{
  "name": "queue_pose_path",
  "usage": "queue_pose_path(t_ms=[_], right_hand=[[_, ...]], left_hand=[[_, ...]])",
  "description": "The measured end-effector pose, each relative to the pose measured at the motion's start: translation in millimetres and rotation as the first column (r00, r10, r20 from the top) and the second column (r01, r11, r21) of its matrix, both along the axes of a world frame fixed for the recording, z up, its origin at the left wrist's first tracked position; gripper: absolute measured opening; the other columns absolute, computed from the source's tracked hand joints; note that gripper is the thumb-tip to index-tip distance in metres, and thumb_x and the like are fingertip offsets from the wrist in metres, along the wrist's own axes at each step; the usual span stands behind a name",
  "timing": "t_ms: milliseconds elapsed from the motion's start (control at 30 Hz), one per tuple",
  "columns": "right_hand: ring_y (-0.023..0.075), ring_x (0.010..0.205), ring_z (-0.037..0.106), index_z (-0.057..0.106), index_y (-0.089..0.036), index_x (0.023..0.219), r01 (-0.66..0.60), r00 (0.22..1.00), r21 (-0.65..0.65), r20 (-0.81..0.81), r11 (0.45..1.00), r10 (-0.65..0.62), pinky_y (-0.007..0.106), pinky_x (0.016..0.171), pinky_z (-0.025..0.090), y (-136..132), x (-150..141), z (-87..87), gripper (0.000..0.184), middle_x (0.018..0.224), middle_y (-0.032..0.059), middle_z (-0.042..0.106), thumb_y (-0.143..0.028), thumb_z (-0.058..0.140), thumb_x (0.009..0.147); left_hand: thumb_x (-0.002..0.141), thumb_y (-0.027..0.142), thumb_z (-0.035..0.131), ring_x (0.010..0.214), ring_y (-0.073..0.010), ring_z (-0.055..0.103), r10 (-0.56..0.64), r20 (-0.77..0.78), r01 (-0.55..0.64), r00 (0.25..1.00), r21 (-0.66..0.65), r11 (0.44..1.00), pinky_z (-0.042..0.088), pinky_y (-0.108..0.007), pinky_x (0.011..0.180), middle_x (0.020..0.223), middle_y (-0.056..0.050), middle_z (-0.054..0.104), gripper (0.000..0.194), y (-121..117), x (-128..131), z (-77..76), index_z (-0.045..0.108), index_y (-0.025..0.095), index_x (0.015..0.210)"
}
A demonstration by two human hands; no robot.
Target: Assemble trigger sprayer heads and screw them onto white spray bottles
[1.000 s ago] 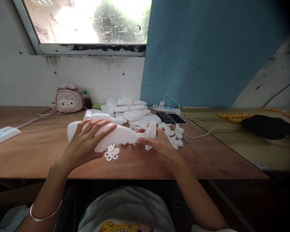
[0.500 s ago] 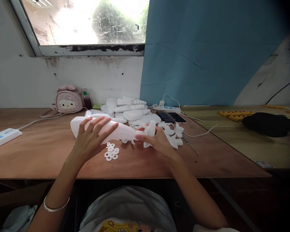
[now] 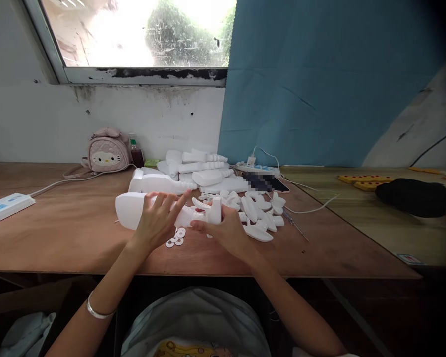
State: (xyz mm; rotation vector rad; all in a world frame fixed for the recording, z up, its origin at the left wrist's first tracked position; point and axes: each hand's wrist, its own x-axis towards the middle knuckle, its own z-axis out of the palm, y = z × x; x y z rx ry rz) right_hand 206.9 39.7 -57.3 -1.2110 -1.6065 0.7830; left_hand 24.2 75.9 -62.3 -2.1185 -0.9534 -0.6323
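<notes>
A long white plastic bottle [image 3: 128,210] lies on its side just above or on the table, its neck pointing right. My left hand [image 3: 156,220] is wrapped over the bottle's middle, forefinger stretched along it. At the neck, my right hand [image 3: 228,229] grips a white plastic fitting [image 3: 215,210] with thumb and fingers. The fitting sits against the neck end; whether it is fastened cannot be seen. Small white ring washers [image 3: 179,233] lie beneath the bottle, partly hidden by my left hand. Loose white plastic fittings [image 3: 258,232] are heaped beside my right hand.
More white bottles [image 3: 208,177] are piled at the back, another lying close behind the held one. A phone [image 3: 278,184], a screwdriver [image 3: 296,228] and cables lie to the right. A pink bag [image 3: 106,152] stands back left; a power strip [image 3: 7,208] lies far left.
The bottle has come down and towards me, its neck end dropping. My right hand has shifted left with the fitting, and my left hand has moved right along the bottle. The view has shifted slightly.
</notes>
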Motion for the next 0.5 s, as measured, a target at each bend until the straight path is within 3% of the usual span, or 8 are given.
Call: queue_pose_path(t_ms=[133, 300, 400, 500], right_hand=[[0.0153, 0.060, 0.057, 0.056, -0.014, 0.085, -0.101, 0.992, 0.002, -0.070, 0.995, 0.101, 0.027, 0.055, 0.046, -1.4, 0.4, 2.2, 0.040, 0.063, 0.0009, 0.059, -0.048, 0.066, 0.067], [0.0162, 0.078, 0.063, 0.045, -0.019, 0.113, -0.336, 0.887, 0.072, -0.310, 0.939, 0.341, 0.029, 0.066, 0.052, -7.2, -0.7, 7.8, 0.046, 0.096, 0.0065, 0.061, -0.051, 0.050, 0.080], [0.0162, 0.083, 0.063, 0.046, -0.020, 0.111, -0.330, 0.901, 0.044, -0.283, 0.943, 0.328, 0.030, 0.072, 0.052, -7.3, -1.4, 7.6, 0.040, 0.103, 0.0080, 0.059, -0.048, 0.047, 0.083], [0.0155, 0.081, 0.063, 0.049, -0.019, 0.107, -0.304, 0.935, 0.017, -0.187, 0.952, 0.302, 0.029, 0.072, 0.050, -5.3, -2.8, 4.8, 0.036, 0.099, 0.0069, 0.060, -0.047, 0.043, 0.086]], left_hand=[[0.070, 0.014, 0.047, 0.085, -0.0252, 0.053, -0.027, 0.102, 0.029, 0.994, -0.020, 0.999, 0.032, -0.042, 0.080, 0.092, -0.008, 0.059, 0.072, -0.8, 11.3, -5.9, 0.023, 0.018, 0.137], [0.068, 0.031, 0.057, 0.081, -0.0251, 0.055, -0.058, 0.396, 0.055, 0.917, 0.018, 0.998, 0.036, -0.038, 0.076, 0.091, -0.008, 0.059, 0.078, 8.2, 0.0, -3.5, 0.020, 0.017, 0.135], [0.063, 0.029, 0.061, 0.082, -0.0243, 0.056, 0.025, 0.608, 0.008, 0.794, -0.051, 0.999, 0.040, -0.036, 0.072, 0.097, -0.007, 0.058, 0.073, 12.2, -22.0, 8.0, 0.029, 0.020, 0.128], [0.062, 0.027, 0.062, 0.076, -0.0218, 0.057, 0.113, 0.790, 0.005, 0.602, -0.146, 0.989, 0.043, -0.034, 0.067, 0.088, -0.003, 0.059, 0.063, 14.1, -42.3, 19.7, 0.034, 0.023, 0.119]])
